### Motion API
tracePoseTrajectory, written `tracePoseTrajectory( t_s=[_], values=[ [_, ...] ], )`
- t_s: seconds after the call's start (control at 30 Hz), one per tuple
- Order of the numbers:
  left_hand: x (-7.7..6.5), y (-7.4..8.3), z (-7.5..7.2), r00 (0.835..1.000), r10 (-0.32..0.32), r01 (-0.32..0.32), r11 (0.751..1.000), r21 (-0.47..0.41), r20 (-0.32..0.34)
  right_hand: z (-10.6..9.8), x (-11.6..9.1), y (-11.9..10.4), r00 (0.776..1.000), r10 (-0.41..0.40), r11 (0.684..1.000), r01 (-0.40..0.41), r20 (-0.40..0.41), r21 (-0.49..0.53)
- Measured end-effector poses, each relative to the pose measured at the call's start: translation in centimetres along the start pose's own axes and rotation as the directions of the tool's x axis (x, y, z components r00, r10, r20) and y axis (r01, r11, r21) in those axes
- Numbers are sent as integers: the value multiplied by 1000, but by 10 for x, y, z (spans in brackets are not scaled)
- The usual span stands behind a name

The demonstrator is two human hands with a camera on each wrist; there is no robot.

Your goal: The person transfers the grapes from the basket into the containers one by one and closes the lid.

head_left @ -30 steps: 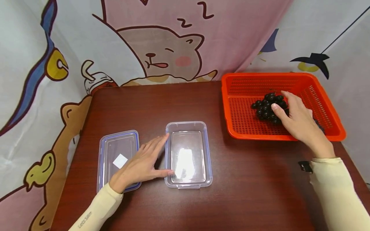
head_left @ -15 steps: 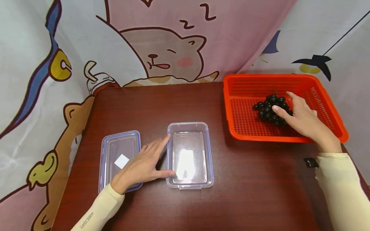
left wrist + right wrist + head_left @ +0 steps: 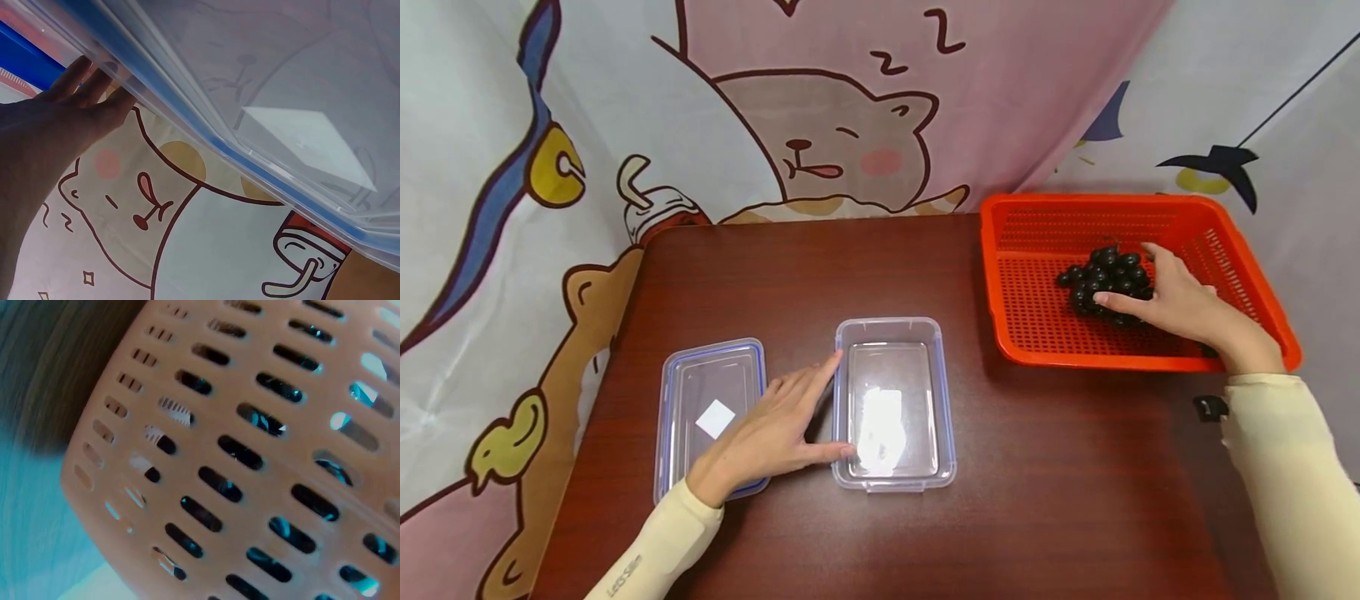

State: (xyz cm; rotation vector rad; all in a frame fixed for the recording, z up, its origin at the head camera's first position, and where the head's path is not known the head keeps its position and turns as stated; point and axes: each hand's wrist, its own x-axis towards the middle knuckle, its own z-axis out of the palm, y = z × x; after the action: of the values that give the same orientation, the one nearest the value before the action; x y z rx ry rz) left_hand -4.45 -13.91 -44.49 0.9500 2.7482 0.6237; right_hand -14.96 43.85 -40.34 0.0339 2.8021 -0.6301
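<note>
My left hand (image 3: 775, 425) lies with extended fingers against a clear plastic food container (image 3: 891, 408); its thumb tip reaches over the near left rim. In the left wrist view, this hand (image 3: 50, 128) is partly seen beside the container's lid (image 3: 212, 140). My right hand (image 3: 1187, 304) is inside a red plastic basket (image 3: 1150, 361), spread over the right side of a bunch of dark grapes (image 3: 1097, 279). Its thumb lies across the grapes, while the other fingertips are mostly hidden. The right wrist view is filled by the slotted basket wall (image 3: 187, 456), with dark shapes showing behind the slots.
The lid (image 3: 692, 379) with a blue seal and a white label (image 3: 715, 418) lies left of the container, partly under my left wrist. Everything stands on a dark brown table (image 3: 812, 275). A printed curtain (image 3: 850, 108) hangs along the back and sides.
My right thumb has shifted slightly left and down over the grapes. The left hand, container and lid keep their places; the head view has shifted a little.
</note>
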Motion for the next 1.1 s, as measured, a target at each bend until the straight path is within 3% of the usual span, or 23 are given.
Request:
tracePoseTrajectory(
  t_s=[0.37, 0.6, 0.8, 1.1],
  values=[
    [2, 2, 0, 1000, 21, -21, 1000, 5, -14, -7, 8, 3, 991, 49, 998, -53, 128, 25],
    [2, 2, 1, 1000, 18, -18, 1000, -8, -13, -11, 7, 4, 977, 21, 999, -26, 210, 19],
    [-1, 2, 1, 1000, 16, -16, 1000, -12, -11, -6, 9, 6, 977, 0, 1000, -3, 211, 11],
    [-1, 2, 3, 1000, 18, -18, 1000, 0, -21, -1, 11, 3, 989, 19, 1000, -16, 145, -18]
  ],
)
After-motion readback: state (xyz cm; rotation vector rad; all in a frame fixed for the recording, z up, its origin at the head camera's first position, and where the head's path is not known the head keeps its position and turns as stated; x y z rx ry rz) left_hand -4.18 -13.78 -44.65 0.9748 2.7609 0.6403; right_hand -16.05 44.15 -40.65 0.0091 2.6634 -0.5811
